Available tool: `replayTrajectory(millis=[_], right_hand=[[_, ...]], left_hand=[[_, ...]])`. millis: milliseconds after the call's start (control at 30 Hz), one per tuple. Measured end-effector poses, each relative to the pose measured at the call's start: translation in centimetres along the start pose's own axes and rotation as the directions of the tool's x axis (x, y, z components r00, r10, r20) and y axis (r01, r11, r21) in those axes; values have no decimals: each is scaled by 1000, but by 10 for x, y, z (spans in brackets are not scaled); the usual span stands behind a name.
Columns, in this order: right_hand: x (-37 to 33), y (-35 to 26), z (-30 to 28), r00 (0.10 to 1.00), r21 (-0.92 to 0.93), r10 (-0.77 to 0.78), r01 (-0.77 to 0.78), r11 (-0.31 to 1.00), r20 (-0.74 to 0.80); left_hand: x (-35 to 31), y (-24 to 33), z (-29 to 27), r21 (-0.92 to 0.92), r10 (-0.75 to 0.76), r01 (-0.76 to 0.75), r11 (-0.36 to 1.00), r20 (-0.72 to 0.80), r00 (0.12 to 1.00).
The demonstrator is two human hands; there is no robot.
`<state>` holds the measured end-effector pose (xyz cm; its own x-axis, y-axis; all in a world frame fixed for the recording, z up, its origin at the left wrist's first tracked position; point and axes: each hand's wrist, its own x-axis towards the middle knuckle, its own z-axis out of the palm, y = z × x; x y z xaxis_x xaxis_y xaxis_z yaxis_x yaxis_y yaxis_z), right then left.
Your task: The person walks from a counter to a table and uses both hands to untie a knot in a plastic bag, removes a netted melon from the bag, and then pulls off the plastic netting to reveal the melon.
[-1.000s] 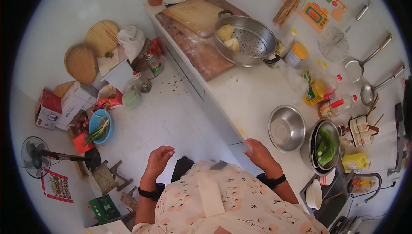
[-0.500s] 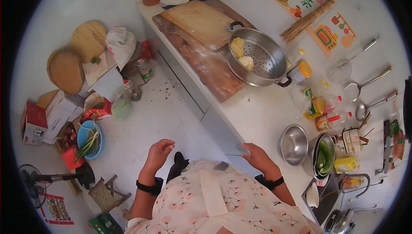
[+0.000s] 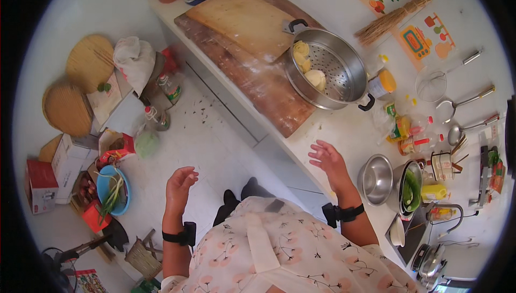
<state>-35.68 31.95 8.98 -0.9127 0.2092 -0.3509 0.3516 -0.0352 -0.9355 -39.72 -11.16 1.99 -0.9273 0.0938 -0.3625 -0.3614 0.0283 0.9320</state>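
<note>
We stand at the bench [image 3: 344, 131] with nothing in hand; we judge this an approach step, before any grasp. Right hand [image 3: 329, 159], centre right of frame, hovers over the bench edge, fingers spread and loose, empty. Left hand [image 3: 180, 183], lower centre-left, is raised over the floor, fingers lightly curled, empty. Nearest item: steel bowl [image 3: 376, 179], just right of the right hand. Steamer pot [image 3: 328, 70] with dough pieces sits upper centre on the wooden board [image 3: 252, 86]. The next move likely calls for a forward reach.
</note>
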Motion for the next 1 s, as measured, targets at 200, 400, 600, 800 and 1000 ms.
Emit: replayTrajectory(millis=[200, 400, 600, 800, 1000], right_hand=[[38, -10, -32, 984, 273, -5, 54, 961, -178], [56, -13, -61, 973, 390, -11, 102, 915, -228], [70, -2, -80, 971, 520, -41, 161, 839, -235], [80, -10, -70, 956, 592, 14, 169, 788, -292], [90, -33, -50, 936, 651, 65, 189, 735, -345]], left_hand=[[20, 34, 35, -4, -18, 18, 1000, 2, 1000], [51, 57, 62, 92, -15, 8, 996, 80, 997], [81, 68, 99, 146, -65, 29, 989, 253, 965], [126, 75, 106, 189, -72, 0, 982, 373, 925], [179, 96, 109, 207, -73, -37, 978, 503, 861]])
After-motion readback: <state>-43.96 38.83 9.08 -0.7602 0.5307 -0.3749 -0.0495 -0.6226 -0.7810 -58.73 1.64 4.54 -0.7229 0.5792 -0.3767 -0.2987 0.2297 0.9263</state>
